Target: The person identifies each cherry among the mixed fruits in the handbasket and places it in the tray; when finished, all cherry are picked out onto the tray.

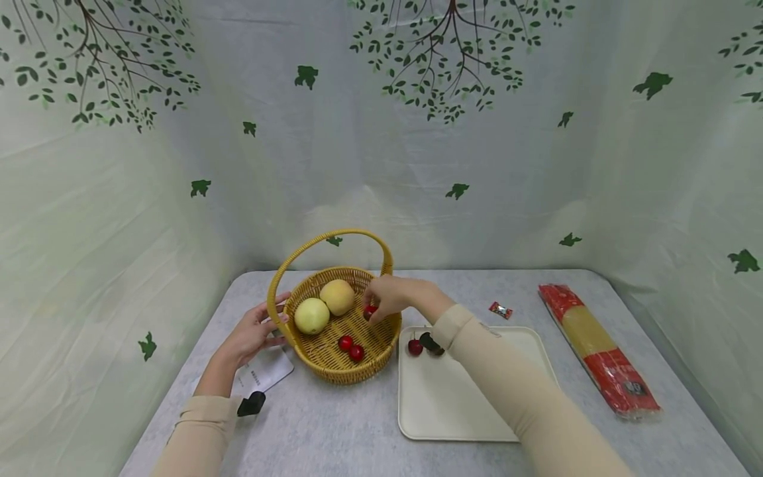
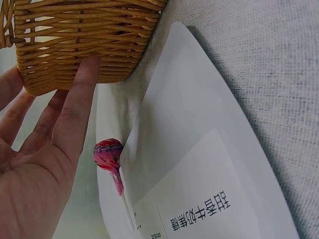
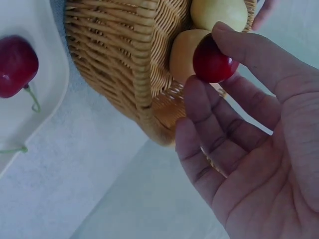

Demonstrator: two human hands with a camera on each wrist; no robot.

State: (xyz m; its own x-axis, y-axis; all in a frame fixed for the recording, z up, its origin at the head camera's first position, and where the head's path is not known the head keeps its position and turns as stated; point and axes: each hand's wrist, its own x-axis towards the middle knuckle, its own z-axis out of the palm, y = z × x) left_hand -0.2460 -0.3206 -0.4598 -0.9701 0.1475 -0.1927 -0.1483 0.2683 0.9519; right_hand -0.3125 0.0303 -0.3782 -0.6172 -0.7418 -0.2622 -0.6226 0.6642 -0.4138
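My right hand (image 1: 390, 296) pinches a dark red cherry (image 3: 215, 59) between thumb and fingertips, over the right part of the wicker basket (image 1: 342, 376). Fingers of my left hand (image 1: 253, 336) lie extended against the basket's left side; in the left wrist view one fingertip rests on the weave. Inside the basket are a pale green round fruit (image 1: 312, 316), a yellowish round fruit (image 1: 337, 297) and two red cherries (image 1: 356, 352). To the right, a cream tray (image 1: 459, 414) bears a cherry (image 1: 414, 347) with a stem, and more fruit beside it is partly covered by my right wrist's camera.
The basket's tall handle (image 1: 334, 233) arches above it. A white printed packet (image 2: 184, 124) and a wrapped lollipop (image 2: 108, 153) lie by my left hand. Behind the tray is a small wrapped candy (image 1: 501, 310); a long red packet (image 1: 596, 344) lies at far right.
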